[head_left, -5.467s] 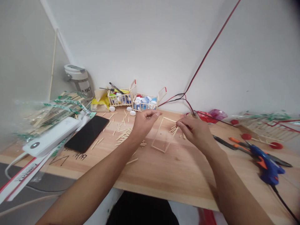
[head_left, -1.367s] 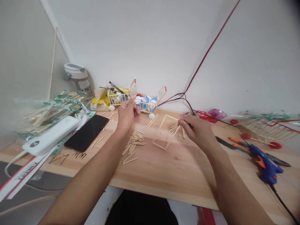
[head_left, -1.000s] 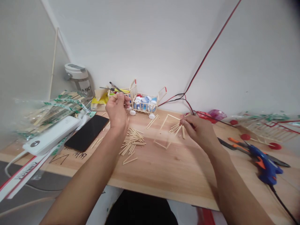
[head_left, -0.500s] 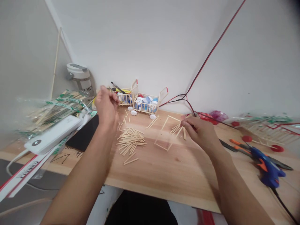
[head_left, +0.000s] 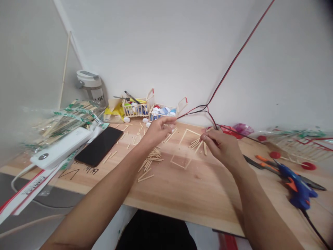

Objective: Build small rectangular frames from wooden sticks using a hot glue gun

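Observation:
My left hand [head_left: 158, 131] hangs above the loose pile of wooden sticks [head_left: 148, 165], its fingertips reaching toward the small wooden cart [head_left: 163, 113] at the back. Whether those fingers hold a thin stick is too hard to see. My right hand [head_left: 221, 147] pinches at the far corner of a flat rectangular frame of glued sticks [head_left: 183, 136] lying on the wooden table [head_left: 197, 194]. A small bundle of sticks [head_left: 194, 143] lies inside the frame, close to my right fingers.
A second stick cart [head_left: 135, 109] holds tools and bottle caps by the wall. At left lie a black phone [head_left: 99, 151], a white power bank [head_left: 61, 147] and a bag of sticks [head_left: 65, 119]. At right lie a blue glue gun [head_left: 299, 187] and orange-handled pliers [head_left: 265, 165].
My left hand has swung rightward from near the phone to above the stick pile, and the phone shows fully again. My right hand stays at the frame corner.

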The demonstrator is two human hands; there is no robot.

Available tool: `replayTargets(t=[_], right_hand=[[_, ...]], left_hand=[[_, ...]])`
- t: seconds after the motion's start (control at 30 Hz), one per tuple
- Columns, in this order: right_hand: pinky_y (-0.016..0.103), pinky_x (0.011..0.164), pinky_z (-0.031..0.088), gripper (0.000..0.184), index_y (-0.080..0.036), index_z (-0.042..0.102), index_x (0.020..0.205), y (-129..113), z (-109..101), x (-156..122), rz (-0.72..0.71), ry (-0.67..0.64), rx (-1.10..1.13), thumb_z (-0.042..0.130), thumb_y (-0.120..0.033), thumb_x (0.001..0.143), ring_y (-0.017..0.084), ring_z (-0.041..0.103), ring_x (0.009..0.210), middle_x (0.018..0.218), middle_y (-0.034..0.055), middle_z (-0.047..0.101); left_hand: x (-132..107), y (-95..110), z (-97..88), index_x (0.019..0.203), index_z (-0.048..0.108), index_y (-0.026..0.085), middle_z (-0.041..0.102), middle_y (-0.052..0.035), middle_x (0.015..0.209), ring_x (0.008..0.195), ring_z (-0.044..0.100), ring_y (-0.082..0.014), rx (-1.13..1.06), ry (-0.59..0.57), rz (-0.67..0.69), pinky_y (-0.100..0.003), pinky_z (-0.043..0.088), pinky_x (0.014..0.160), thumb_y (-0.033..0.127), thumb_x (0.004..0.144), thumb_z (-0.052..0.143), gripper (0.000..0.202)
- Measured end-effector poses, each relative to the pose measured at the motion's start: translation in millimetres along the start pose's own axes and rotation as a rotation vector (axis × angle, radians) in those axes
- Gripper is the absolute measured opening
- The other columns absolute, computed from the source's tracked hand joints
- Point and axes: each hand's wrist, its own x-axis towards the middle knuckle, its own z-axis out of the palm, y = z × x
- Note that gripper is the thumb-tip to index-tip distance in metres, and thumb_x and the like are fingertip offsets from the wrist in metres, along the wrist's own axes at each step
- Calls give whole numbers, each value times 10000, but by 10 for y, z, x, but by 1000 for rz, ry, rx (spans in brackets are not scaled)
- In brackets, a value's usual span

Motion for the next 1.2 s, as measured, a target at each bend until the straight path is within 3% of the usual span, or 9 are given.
replayTargets(t=[0.07, 0.13, 0.3, 0.43, 0.53, 0.63, 0.73, 0.87, 1.2], right_hand=[[282, 568, 341, 271, -206, 541, 691, -8, -4, 3, -3, 4, -2, 454, -272, 940, 141, 506, 596, 664, 12, 575], [285, 571, 339, 280, -205, 530, 680, -13, -7, 5, -5, 7, -3, 452, -272, 941, 141, 505, 592, 659, 12, 573], [282, 578, 343, 271, -206, 529, 688, -6, -9, 0, -12, 15, 12, 448, -263, 940, 142, 508, 606, 668, 14, 575], [286, 582, 343, 260, -208, 540, 706, 6, -9, -6, -11, 12, 21, 449, -268, 942, 147, 516, 623, 687, 17, 584], [287, 583, 345, 256, -207, 541, 708, 6, -9, -9, 1, 11, 32, 456, -272, 940, 148, 523, 631, 699, 19, 590], [286, 584, 349, 256, -204, 548, 710, -2, -9, -5, 4, 14, 28, 456, -268, 940, 147, 527, 626, 686, 18, 590], [284, 580, 351, 267, -204, 542, 695, -9, -8, 2, 2, 18, 12, 452, -266, 938, 147, 528, 613, 661, 14, 581], [278, 574, 349, 263, -203, 536, 691, -9, -8, 8, -10, 18, -1, 458, -259, 936, 141, 526, 606, 654, 11, 576], [270, 574, 361, 287, -197, 564, 685, -41, -11, 13, -12, 34, -1, 450, -257, 942, 140, 533, 605, 642, 17, 580]], left_hand=[[-22, 10, 14, 1139, 645, 181, 656, -112, 1149, 708, 570, -92, -73, -105, -71, -201, 414, 585, 281, 781, 658, 372], [-41, 19, 16, 1160, 648, 186, 620, -141, 1232, 725, 572, -98, -139, -219, -143, -209, 409, 579, 347, 796, 653, 398], [-59, 5, 1, 1160, 654, 207, 636, -148, 1203, 831, 602, -126, -162, -364, -260, -206, 402, 610, 333, 718, 746, 469], [-16, -68, -20, 1016, 697, 172, 702, -108, 967, 698, 579, -96, -121, -279, -269, -195, 376, 566, 300, 684, 767, 363], [30, -84, -61, 741, 664, 130, 643, -34, 661, 509, 469, -57, -114, -24, -195, -194, 341, 509, 325, 715, 733, 208], [48, -40, -103, 582, 573, 137, 483, 30, 472, 434, 378, -47, -10, 166, -82, -190, 282, 465, 405, 784, 654, 345], [28, 3, -101, 611, 607, 136, 534, 10, 525, 457, 405, -52, 24, 62, -93, -190, 284, 463, 443, 777, 653, 352], [-28, 2, -30, 962, 714, 178, 670, -43, 733, 556, 497, -83, 36, -224, -198, -193, 309, 479, 401, 715, 722, 333], [-88, 10, 104, 828, 728, 122, 701, -50, 763, 532, 449, -53, 46, -240, -207, -193, 302, 491, 270, 656, 753, 229]])
